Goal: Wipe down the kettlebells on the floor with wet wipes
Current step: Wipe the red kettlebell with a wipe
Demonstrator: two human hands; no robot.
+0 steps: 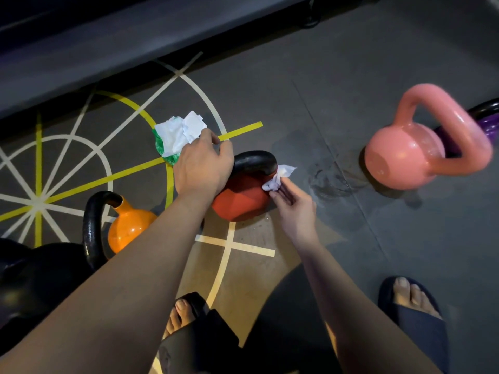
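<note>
A red kettlebell (243, 201) with a black handle sits tilted on the floor at the centre. My left hand (204, 164) grips its handle from the left side. My right hand (293, 205) pinches a crumpled white wet wipe (279, 176) against the kettlebell's right side, near the base of the handle. A pink kettlebell (405, 155) stands to the right, apart from both hands. An orange kettlebell (129, 228) with a black handle stands at the lower left. Beyond my left hand lies a green and white wet wipe pack (175, 137) with wipes pulled loose.
A large black kettlebell (29, 279) fills the lower left corner. A purple kettlebell (488, 125) peeks out behind the pink one. My feet in dark sandals (415, 309) stand at the bottom. A dark ledge (108, 44) runs along the back. Wet streaks mark the floor (332, 182).
</note>
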